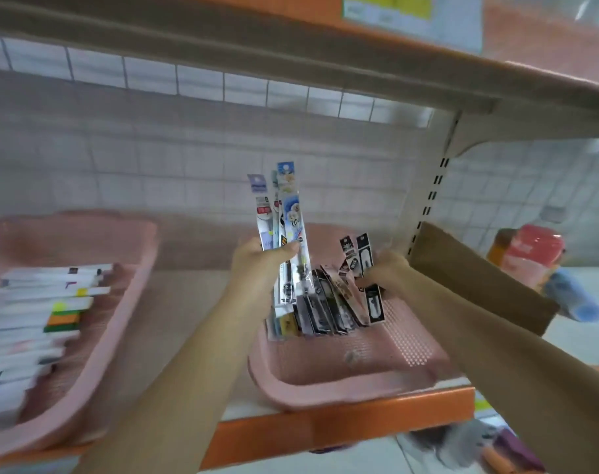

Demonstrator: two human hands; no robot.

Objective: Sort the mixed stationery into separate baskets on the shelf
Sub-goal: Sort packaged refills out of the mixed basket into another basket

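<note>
The fingers (286,249) of the left hand (253,265) are curling round a bundle of packaged pens (284,213). They are holding it upright, with its printed header cards pointing to twelve o'clock, over the far side of the right pink basket (342,384). At three o'clock from that bundle the right hand (388,271) is hanging inside the same basket, and its fingers (368,280) are pinching black-and-white packets (363,254) that are sticking up above the rest. Between the two hands a row of dark packets (325,309) is leaning on edge in the basket, packed side by side. The basket is sitting on the shelf (359,425), whose orange front edge is running along at six o'clock. At nine o'clock in the view, well apart from the hands, the left pink basket (96,354) is holding white pens (35,323) lying in a stack, a few showing green, orange and yellow ends. A cardboard panel (479,278) is standing just beside the right basket at three o'clock. Past it a red-lidded container (530,248) and a blue object (571,299) are showing only as blurs. A wire grid (188,83) is backing the shelf at twelve o'clock.
</note>
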